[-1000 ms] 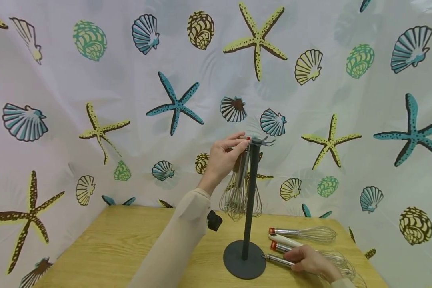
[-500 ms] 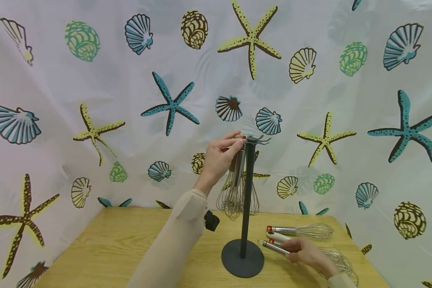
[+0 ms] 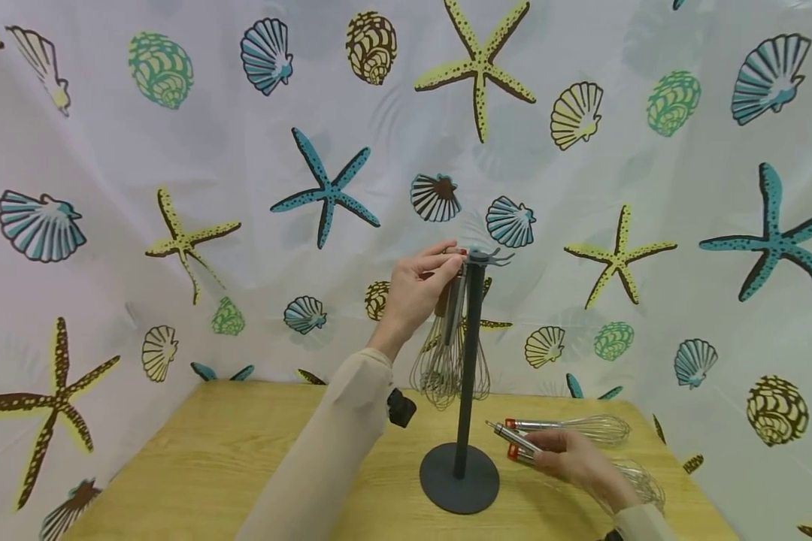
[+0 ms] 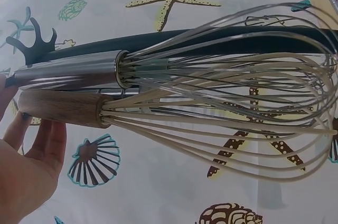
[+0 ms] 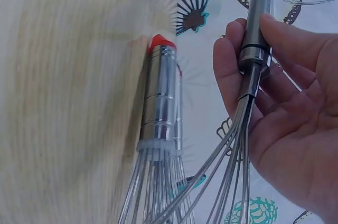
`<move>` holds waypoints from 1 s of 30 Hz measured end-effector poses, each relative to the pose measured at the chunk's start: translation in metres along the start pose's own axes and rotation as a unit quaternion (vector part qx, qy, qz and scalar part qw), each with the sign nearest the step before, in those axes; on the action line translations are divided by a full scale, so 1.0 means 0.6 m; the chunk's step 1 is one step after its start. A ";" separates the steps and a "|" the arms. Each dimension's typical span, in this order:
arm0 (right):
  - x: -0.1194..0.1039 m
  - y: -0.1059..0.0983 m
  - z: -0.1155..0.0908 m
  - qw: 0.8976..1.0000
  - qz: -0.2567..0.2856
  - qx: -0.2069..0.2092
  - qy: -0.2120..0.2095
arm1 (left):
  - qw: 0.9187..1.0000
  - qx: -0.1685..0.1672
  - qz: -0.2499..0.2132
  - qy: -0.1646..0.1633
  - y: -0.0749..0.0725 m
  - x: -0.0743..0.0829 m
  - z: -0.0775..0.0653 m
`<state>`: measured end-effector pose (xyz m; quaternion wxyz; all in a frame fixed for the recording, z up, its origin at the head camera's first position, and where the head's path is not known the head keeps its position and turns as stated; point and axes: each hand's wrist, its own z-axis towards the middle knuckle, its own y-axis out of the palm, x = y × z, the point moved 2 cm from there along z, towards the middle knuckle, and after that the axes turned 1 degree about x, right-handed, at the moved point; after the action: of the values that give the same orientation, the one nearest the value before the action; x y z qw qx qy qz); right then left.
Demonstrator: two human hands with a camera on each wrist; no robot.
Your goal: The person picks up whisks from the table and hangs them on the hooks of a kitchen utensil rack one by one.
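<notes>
At the top of a dark upright stand (image 3: 471, 353), my left hand (image 3: 413, 293) pinches the handle end of a steel-handled whisk (image 4: 71, 71) beside the hooks. A wooden-handled whisk (image 4: 63, 108) hangs right next to it, with my fingers behind its handle in the left wrist view. Their wire loops overlap and point down along the pole. My right hand (image 3: 582, 466) holds another steel-handled whisk (image 5: 259, 18) between thumb and fingers, raised over the table with its handle end angled toward the stand. Its wires are partly hidden by the hand in the head view.
On the table (image 3: 243, 443) at right lies a red-ended whisk (image 3: 568, 428), with a second red-ended whisk (image 5: 161, 86) partly under my right hand. The stand's round base (image 3: 440, 488) is just left of them. A shell-and-starfish curtain (image 3: 379, 150) closes off the back and sides.
My right hand has lifted its steel-handled whisk up from the others and brought it slightly toward the back. My left hand stays at the top of the stand.
</notes>
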<state>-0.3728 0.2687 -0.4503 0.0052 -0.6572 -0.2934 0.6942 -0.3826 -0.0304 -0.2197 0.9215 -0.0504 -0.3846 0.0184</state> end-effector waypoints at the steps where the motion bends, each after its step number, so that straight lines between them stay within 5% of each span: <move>1: -0.003 -0.001 0.000 1.000 0.001 0.001 -0.005 | 1.000 0.000 0.001 0.001 0.000 0.000 0.000; 10: -0.028 -0.001 0.011 0.999 -0.006 0.016 -0.046 | 1.000 0.003 -0.017 -0.004 0.000 0.000 -0.001; 23: -0.069 -0.007 0.027 0.989 0.025 0.129 -0.066 | 1.000 0.008 -0.022 -0.003 0.006 -0.002 0.001; 30: -0.078 -0.014 0.029 0.986 0.018 0.137 -0.097 | 1.000 0.019 -0.005 0.003 0.009 -0.002 -0.002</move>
<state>-0.3855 0.2502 -0.4049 0.0546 -0.5853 -0.1825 0.7881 -0.3822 -0.0254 -0.2220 0.9235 -0.0309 -0.3817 0.0206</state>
